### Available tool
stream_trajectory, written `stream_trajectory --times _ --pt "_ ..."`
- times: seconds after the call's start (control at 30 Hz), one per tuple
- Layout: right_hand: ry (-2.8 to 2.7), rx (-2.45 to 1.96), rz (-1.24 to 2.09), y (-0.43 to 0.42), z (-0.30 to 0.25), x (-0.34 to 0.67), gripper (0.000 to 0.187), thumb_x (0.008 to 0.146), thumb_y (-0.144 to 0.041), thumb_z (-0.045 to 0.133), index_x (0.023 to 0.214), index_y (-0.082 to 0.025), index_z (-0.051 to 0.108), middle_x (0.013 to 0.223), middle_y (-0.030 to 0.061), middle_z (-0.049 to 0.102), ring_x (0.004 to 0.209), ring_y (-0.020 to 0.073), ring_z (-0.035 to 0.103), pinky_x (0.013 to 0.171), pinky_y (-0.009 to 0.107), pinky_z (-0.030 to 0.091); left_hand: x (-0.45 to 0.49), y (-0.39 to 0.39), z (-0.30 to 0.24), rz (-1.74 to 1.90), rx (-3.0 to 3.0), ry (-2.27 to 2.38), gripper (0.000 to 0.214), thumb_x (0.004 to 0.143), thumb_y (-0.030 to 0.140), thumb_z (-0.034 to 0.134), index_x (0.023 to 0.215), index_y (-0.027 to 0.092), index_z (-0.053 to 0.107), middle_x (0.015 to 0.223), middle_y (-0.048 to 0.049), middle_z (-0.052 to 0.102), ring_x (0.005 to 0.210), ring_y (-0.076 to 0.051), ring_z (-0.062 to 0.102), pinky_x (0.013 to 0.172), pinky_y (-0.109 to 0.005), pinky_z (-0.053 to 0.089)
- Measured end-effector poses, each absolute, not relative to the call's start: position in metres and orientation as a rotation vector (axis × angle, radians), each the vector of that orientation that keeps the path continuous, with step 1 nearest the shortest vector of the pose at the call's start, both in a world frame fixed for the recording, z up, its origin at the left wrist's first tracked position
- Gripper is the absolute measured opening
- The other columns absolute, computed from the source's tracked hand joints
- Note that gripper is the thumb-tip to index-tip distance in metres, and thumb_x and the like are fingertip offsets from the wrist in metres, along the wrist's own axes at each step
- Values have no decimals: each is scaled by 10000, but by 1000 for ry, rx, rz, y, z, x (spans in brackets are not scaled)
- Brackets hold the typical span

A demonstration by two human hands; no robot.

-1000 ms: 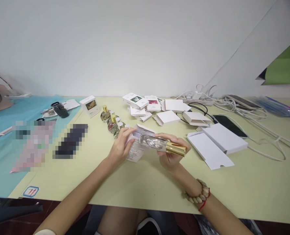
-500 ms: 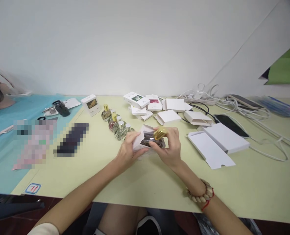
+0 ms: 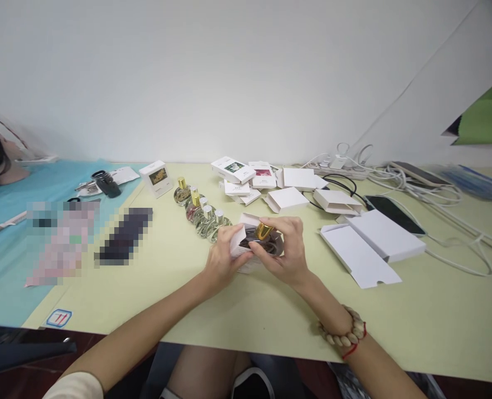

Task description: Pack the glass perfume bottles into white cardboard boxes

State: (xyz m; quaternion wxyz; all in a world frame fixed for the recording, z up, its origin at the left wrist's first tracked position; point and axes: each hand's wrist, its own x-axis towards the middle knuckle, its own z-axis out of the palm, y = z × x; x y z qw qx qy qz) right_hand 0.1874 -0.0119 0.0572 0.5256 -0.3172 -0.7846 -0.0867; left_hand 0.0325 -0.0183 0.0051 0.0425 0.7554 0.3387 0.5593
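Note:
My left hand (image 3: 225,257) is closed around the left side of a white carton (image 3: 238,239) whose top is open. Inside the carton's mouth sits a perfume bottle (image 3: 256,242) with a shiny gold cap (image 3: 264,230). The fingers of my right hand (image 3: 286,249) grip the bottle by its cap and side, the thumb near its shoulder. The bottle's lower part is hidden in the carton. Just left of my hands stands a slanting row of round glass perfume bottles (image 3: 206,223), some with gold caps, some with silver ones.
Behind the row stands a closed picture box (image 3: 158,178). White boxes (image 3: 287,199) lie piled at the back middle. At right are flat white cartons (image 3: 385,235), a phone (image 3: 393,213) and tangled white cables (image 3: 404,185). A blue cloth (image 3: 5,271) covers the left side.
The perfume bottle has sunk deeper into the carton and its gold cap stands more upright. My right hand has moved with it; my left hand still holds the carton.

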Motion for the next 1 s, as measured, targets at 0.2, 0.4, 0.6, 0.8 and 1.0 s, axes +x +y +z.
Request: stream_trajectory --times 0.2,0.4,0.6,0.8,1.0 --pt "-1802 -765 -207 -11 57 187 471 672 -314 714 1078 -243 486 845 39 587 762 186 508 664 340 426 31 -14 3 1738 2321 973 531 846 322 491 1310 213 257 1065 -102 474 962 -183 468 744 -311 462" --pt "-1770 -754 -160 -10 54 186 462 654 -325 732 1038 -239 491 826 32 576 746 182 517 650 349 430 30 -12 1 1780 2354 948 519 854 295 481 1314 219 253 1029 -91 456 947 -172 460 744 -298 453" --pt "-1772 -712 -187 -9 57 184 463 626 -298 756 1005 -228 498 772 21 560 740 182 515 635 343 434 30 -14 -3 1771 2340 1028 477 862 314 461 1296 231 279 1040 -89 451 939 -169 478 750 -302 446" --pt "-1793 -710 -211 -9 56 183 401 668 -295 719 999 -241 500 841 37 603 805 197 565 678 359 445 31 -17 -2 1719 2348 1104 370 875 310 433 1235 250 369 1037 -76 446 901 -153 502 745 -291 445" --pt "-1825 -733 -244 -10 53 179 315 718 -217 659 998 -244 517 856 34 636 814 196 600 705 369 439 30 -13 -3 1765 2362 1063 301 877 340 423 1153 220 399 992 -67 465 911 -156 491 720 -280 444"
